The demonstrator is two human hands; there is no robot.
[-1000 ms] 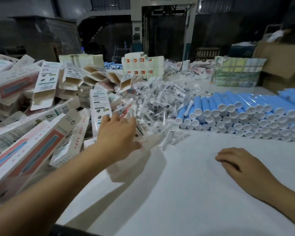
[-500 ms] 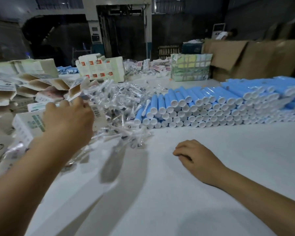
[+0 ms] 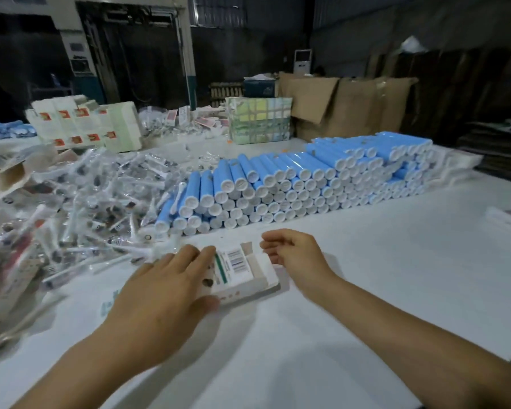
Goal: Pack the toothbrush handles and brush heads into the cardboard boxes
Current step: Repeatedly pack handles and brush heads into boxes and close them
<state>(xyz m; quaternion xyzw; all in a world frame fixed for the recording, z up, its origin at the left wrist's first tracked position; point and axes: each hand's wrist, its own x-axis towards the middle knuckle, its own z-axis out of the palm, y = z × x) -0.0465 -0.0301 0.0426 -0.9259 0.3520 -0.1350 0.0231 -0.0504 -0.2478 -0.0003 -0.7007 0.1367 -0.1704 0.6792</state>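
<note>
Left hand grasping a cardboard box on the white desk – fingers over the top, thumb at the near edge. Right hand just beside the box's open end, fingers loosely curled, released. Behind – blue toothbrush handles stacked, bagged brush heads heaped left

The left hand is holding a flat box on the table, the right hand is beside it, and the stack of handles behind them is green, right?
Not quite: the handles are blue with white end caps, as the head view shows. The left hand does hold the box on the table, right hand beside it.
</note>
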